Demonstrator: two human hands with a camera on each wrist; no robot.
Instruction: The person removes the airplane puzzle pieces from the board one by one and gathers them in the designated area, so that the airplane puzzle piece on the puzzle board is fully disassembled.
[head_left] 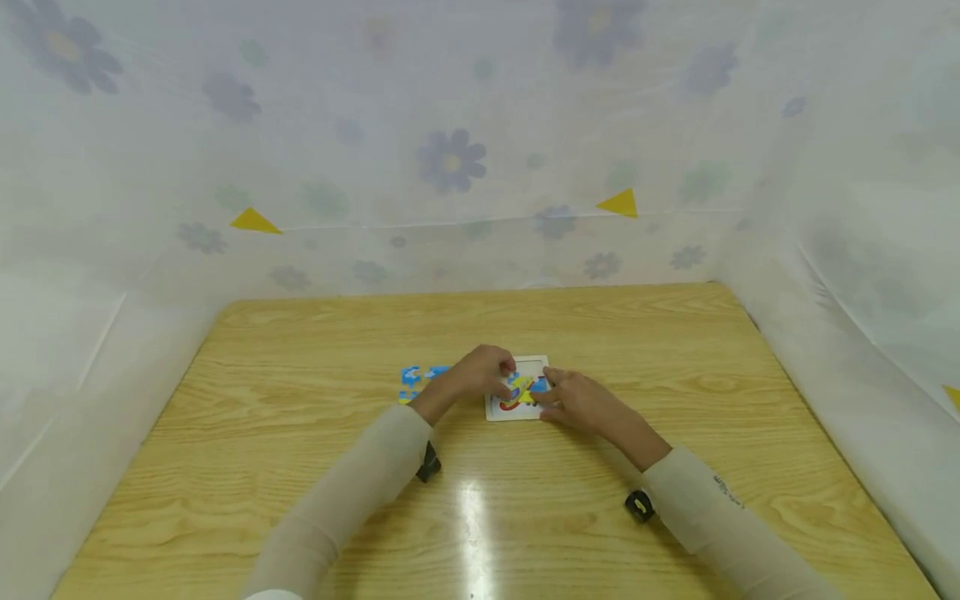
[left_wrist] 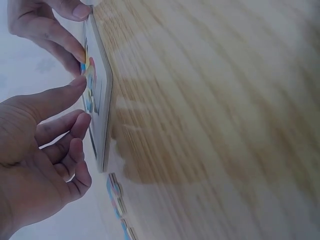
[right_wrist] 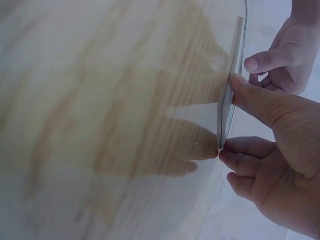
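Between the fingers of the two bare hands lies one flat, square, white-rimmed puzzle tray (head_left: 504, 416) holding blue, yellow and red picture pieces (head_left: 517, 390); the fingers cover some, so their number cannot be told. The person's left hand (head_left: 480, 372) is over the tray's left side, its thumb extended and its fingers loosely bent, released, with a gap between thumb and forefinger. The right hand (head_left: 587, 404) grasps the tray's right side, thumb and fingers set at its edge and corner, one fingertip reaching in over the pieces. Along the far side, between the two sets of fingers, a pale strip of the tray's recess shows.

To the left of the left fingers, near the tray but apart from it, are at least three loose blue jigsaw pieces (head_left: 410, 376), partly hidden by that hand.

The yellow-brown, wood-grained tabletop (head_left: 525, 517) stretches well past the fingers on every side. Its far edge is well beyond them, before a white flower-printed sheet (head_left: 337, 125) bearing two whole yellow triangles (head_left: 618, 204); its right edge is well apart from the right fingers. Two black wrist devices (head_left: 640, 506) show behind the fingers, one at each pale sleeve (head_left: 352, 492).
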